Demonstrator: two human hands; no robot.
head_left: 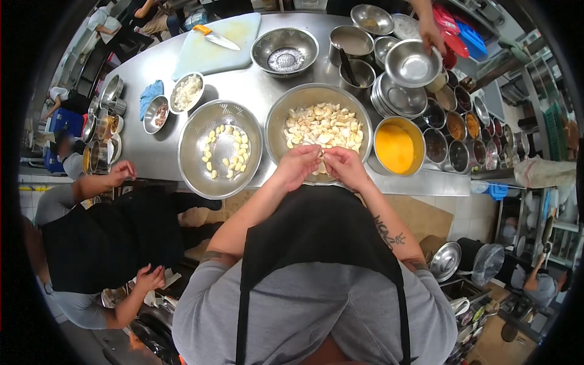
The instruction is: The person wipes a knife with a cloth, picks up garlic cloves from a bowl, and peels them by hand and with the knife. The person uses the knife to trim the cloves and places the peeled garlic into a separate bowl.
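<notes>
At a steel table [426, 184], inside a crowded kitchen [462, 210]. Pinching a small garlic clove [321, 154] between nearly closed fingertips of left hand [298, 166] and right hand [345, 167].

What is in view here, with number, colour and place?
table: one, silver, centre
board: one, pale, far side
knife: one, orange handle, on board
cloth: one, blue, left
colanders: two, silver, far and left
large bowl: one, silver, below hands
garlic: many, cream, left colander and large bowl
orange-filled pot: one, silver, right
small containers: many, mostly silver, both sides
other people: several, mixed clothing, edges
left hand: one, bare, above large bowl
right hand: one, bare, alongside
</notes>
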